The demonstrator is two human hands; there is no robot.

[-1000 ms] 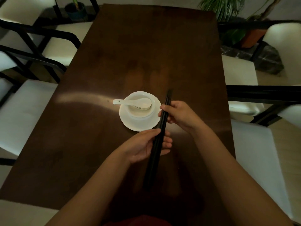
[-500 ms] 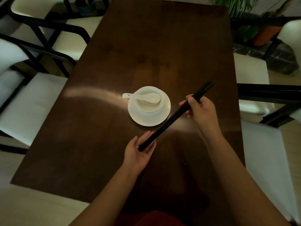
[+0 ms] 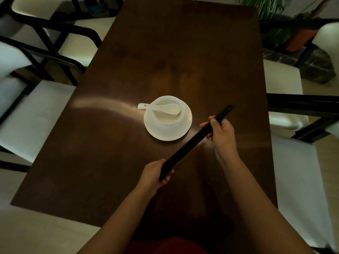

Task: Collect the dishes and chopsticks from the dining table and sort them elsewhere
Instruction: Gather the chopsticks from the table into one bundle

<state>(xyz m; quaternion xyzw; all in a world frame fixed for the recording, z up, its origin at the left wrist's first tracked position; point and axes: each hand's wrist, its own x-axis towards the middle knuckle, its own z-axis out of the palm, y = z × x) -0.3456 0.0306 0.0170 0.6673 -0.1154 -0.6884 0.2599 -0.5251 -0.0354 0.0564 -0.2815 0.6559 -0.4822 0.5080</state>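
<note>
chopsticks (image 3: 194, 142) | left hand (image 3: 156, 174) grip curled round near end | right hand (image 3: 221, 132) grip pinching far end

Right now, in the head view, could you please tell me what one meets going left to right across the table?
Spoon handle → bowl on its saucer → right hand gripping the black chopsticks.

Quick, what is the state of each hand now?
Left hand: grips the near end of the black chopsticks.
Right hand: pinches the same chopsticks near their far end.
</note>
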